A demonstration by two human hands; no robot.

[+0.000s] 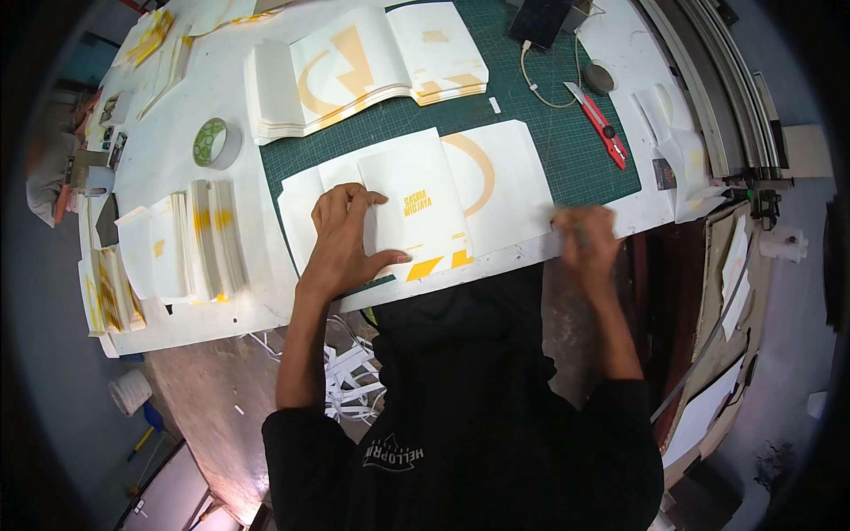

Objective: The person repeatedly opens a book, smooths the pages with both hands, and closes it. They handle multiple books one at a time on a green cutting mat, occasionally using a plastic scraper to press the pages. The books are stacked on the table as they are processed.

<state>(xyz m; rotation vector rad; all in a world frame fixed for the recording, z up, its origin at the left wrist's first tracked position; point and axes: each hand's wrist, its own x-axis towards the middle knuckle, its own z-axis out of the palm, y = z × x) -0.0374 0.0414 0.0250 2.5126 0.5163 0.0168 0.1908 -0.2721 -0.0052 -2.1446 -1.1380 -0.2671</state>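
My left hand (343,232) lies on a folded white printed sheet (412,190), its thumb stretched away from the fingers, holding nothing. The sheet has yellow lettering and yellow slanted blocks along its near edge. To the right, its other part, a white panel (513,168) with a pale orange arc, lies flat on the table. Just past this panel's right edge, near the table's front edge, is my right hand (586,239). Motion smears its fingers, so I cannot make out whether anything is in them.
A green cutting mat (567,146) bears a red utility knife (602,128) and a stack of printed sheets (350,75). More folded sheets (199,239) and a tape roll (214,143) stand at left. White paper strips (354,376) lie below the table. Another person (55,168) is far left.
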